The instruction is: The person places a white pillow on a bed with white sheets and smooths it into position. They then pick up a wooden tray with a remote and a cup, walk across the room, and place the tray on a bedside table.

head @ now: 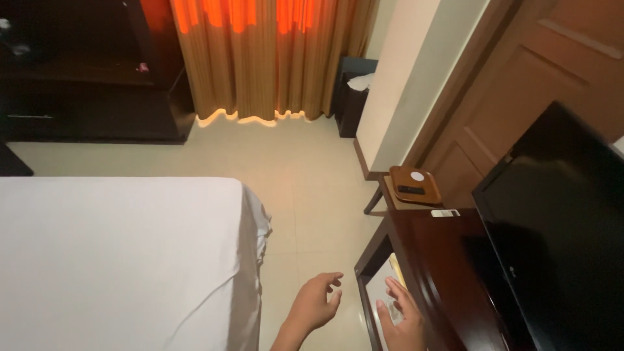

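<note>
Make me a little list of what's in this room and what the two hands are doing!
place: bedroom with a tiled floor
left hand: open, held over the floor, holding nothing
right hand: open, by the edge of the dark wooden desk
bed: white sheet, to the left
screen: black, on the desk
tray: brown, on a small stand past the desk
curtain: glowing orange at the far wall

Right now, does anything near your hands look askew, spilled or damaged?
Nothing is spilled or broken. The white bed sheet hangs rumpled at the corner. Both hands, left hand and right hand, are open and empty beside the dark wooden desk.
</note>
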